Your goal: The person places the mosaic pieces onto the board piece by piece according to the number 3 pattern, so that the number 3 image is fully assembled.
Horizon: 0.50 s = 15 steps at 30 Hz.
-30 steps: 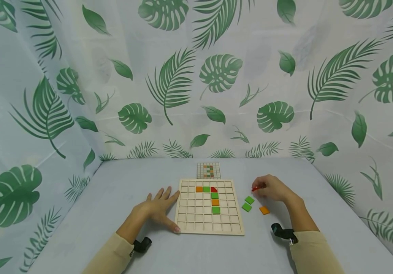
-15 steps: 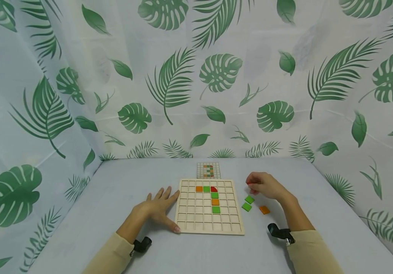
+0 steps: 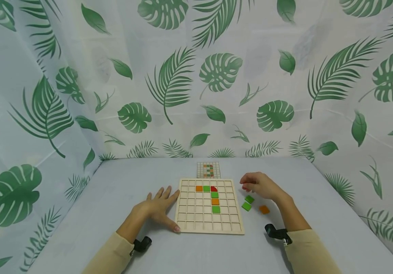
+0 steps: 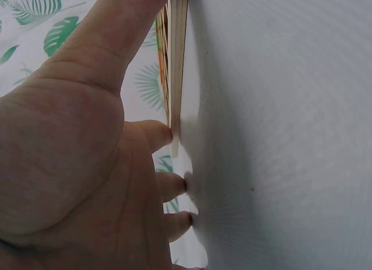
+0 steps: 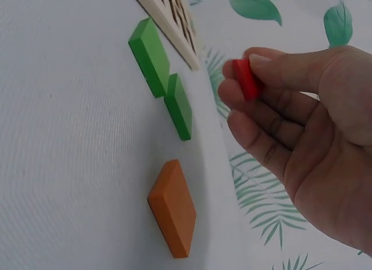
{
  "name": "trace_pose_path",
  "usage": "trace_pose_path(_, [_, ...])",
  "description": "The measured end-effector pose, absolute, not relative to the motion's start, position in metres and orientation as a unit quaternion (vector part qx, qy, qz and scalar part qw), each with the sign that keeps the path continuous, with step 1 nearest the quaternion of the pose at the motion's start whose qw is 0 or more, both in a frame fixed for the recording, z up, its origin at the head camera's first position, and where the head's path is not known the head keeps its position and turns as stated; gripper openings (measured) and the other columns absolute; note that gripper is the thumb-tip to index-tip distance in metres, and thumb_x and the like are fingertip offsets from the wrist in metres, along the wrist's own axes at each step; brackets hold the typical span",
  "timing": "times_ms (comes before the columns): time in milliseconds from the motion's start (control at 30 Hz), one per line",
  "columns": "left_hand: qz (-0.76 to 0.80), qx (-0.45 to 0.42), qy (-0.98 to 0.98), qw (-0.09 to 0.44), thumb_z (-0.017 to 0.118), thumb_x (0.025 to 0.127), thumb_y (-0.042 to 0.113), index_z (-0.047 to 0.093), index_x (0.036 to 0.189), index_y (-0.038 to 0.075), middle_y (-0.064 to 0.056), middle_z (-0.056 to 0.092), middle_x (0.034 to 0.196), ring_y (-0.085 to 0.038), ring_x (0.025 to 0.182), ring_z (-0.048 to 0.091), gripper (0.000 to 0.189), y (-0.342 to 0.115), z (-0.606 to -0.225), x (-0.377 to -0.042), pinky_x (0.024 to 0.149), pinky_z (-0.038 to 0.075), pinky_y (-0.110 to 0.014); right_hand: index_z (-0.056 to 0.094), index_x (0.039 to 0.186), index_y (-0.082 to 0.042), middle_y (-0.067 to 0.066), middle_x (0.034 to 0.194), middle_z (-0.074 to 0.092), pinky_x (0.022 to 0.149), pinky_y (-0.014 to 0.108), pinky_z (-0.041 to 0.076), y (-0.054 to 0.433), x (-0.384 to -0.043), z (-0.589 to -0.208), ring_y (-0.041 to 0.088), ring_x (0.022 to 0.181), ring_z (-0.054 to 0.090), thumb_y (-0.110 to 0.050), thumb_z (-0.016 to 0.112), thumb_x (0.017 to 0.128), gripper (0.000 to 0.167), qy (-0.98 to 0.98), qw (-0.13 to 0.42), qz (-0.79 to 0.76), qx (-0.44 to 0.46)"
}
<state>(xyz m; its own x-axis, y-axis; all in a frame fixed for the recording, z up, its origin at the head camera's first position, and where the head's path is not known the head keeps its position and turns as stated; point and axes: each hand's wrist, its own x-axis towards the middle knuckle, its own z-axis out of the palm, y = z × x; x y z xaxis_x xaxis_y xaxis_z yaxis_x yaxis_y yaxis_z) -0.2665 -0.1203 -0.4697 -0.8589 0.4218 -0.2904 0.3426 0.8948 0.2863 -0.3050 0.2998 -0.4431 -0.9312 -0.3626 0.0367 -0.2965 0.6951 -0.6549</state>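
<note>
Fingers (image 5: pixel 244 130) of the right hand (image 3: pixel 260 185) pinch a small red piece (image 5: pixel 246 79), thumb against one side, fingertips curled behind the other. Held that way, out at the tips, much of it stays uncovered, though I can't make out its whole outline. It is clear of the worktop (image 3: pixel 124 179), to the right of a wooden grid board (image 3: pixel 213 231).

Across from it, the left hand (image 3: pixel 156 209) lies spread beside the board's left edge: thumb at the near corner, index finger touching farther up, the others reaching past onto the cloth. It grasps nothing; I'd judge it is there to steady the frame.

Just below the right hand lie two green tiles (image 3: pixel 246 206), nearly corner to corner, and an orange tile (image 3: pixel 264 209) apart from them, probably left on that side for an easy reach.

On the board itself, orange, green and red sit in a row, with green, orange and green running down from the red end, each in its own cell, so the ridges likely stop them sliding. Beyond the far edge lies a patterned card (image 3: pixel 208 170), presumably set there to be seen over the board.
</note>
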Motion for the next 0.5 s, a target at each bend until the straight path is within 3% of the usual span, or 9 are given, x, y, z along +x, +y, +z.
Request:
trace_pose_path(333, [0.117, 0.198, 0.957, 0.179, 0.084, 0.06, 0.08, 0.016, 0.169, 0.026, -0.012, 0.004, 0.176, -0.04, 0.163, 0.0, 0.139, -0.12, -0.47, -0.266, 0.124, 0.005, -0.073, 0.069, 0.103, -0.005, 0.009, 0.098, 0.071, 0.076, 0.031, 0.064, 0.279, -0.301, -0.439, 0.022, 0.084, 0.07, -0.01, 0.069, 0.1, 0.006, 0.892, 0.074, -0.411, -0.172])
trace_pose_path(500, [0.115, 0.197, 0.957, 0.179, 0.084, 0.06, 0.081, 0.015, 0.169, 0.026, -0.013, 0.004, 0.176, -0.04, 0.163, 0.001, 0.14, -0.12, -0.47, -0.266, 0.125, 0.006, -0.073, 0.07, 0.1, -0.007, 0.007, 0.094, 0.072, 0.07, 0.036, 0.063, 0.266, -0.3, -0.437, 0.025, 0.082, 0.069, -0.01, 0.072, 0.097, 0.005, 0.885, 0.091, -0.417, -0.186])
